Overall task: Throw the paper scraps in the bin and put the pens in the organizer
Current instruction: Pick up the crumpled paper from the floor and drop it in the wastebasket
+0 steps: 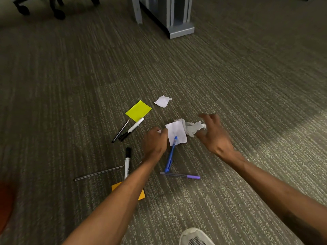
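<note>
The job had hardly begun. All the things lay on the carpet [247, 85], and no bin or organizer could be seen. Nothing looked put away yet. The paper bits on the floor were a small white scrap [162, 101], a yellow sticky note [138, 110] just beside it, and an orange sticky note [142, 196] partly hidden under the left arm. The pens were on the floor too. A white marker [134, 126] and a thin black pen [120, 130] lay side by side near the yellow note. A big marker [127, 162] and a thin grey pen [98, 173] lay closer to the person. A purple pen [180, 175] lay at the near end of a blue pen [170, 155]. The far end of the blue pen rested on a flat white paper [176, 131], so that paper would have to slide out from under it. Both arms were stretched forward and down to the floor. The left hand [155, 142] had its fingers curled in, and it pinched the left edge of the flat white paper — a tiny white bit also showed at its fingertips, too small to tell what it was. The right hand [215, 136] was bent like a claw around a crumpled paper [193, 128], with the thumb under it and the fingers over it. It looked like a grip, though the hand was a little blurry. So two papers were in hand — everything else was left to do.
</note>
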Demonstrator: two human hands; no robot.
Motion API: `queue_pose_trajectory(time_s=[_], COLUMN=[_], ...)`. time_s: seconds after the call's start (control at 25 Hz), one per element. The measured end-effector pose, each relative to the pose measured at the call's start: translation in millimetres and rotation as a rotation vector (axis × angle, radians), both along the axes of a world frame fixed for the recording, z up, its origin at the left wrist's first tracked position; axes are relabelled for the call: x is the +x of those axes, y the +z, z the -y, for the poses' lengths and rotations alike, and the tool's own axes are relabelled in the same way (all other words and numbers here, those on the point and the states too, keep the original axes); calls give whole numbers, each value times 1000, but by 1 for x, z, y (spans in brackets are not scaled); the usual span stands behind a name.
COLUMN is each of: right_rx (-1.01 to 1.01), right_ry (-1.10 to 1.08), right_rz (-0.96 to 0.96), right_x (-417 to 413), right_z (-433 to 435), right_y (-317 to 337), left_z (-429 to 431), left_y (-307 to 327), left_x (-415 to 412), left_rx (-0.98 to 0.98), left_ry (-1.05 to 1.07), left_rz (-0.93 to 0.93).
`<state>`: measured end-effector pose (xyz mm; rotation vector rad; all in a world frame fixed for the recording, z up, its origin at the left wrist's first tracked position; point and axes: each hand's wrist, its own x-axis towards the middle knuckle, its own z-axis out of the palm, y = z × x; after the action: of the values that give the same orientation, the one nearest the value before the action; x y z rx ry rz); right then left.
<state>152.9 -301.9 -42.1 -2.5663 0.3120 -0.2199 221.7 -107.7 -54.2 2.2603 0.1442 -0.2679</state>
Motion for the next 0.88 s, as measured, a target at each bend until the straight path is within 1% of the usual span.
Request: queue_pose_trajectory(time_s=[0.08,0.16,0.2,0.28,0.36,0.44,0.56,0.68,0.76,0.88], right_rx=[-94,-183,-217,-253,-281,-304,-268,-214,-114,119], right_ry=[73,131,158,187,200,200,169,170,140,-26], right_rz=[-160,-243,-271,-319,-360,-383,-348,-269,-177,-36], right_x=[16,29,35,44,50,52,46,38,35,33], right_z=[6,8,8,8,10,11,14,16,17,15], right_y=[-2,-6,-9,-15,-22,-28,-38,-45,-45,-36], left_z=[5,12,16,25,33,38,39,36,31,23], left_y=[2,-1,-5,-13,-24,-32,-38,-36,-36,-28], left_x=[10,24,30,40,42,40,39,38,37,34], left_rx=[96,181,184,121,68,94,128,74,-37,-248], left_ry=[6,-48,-83,-144,-162,-153,-136,-105,-102,-49], left_rz=[28,49,36,-47,-127,-128,-17,66,81,75])
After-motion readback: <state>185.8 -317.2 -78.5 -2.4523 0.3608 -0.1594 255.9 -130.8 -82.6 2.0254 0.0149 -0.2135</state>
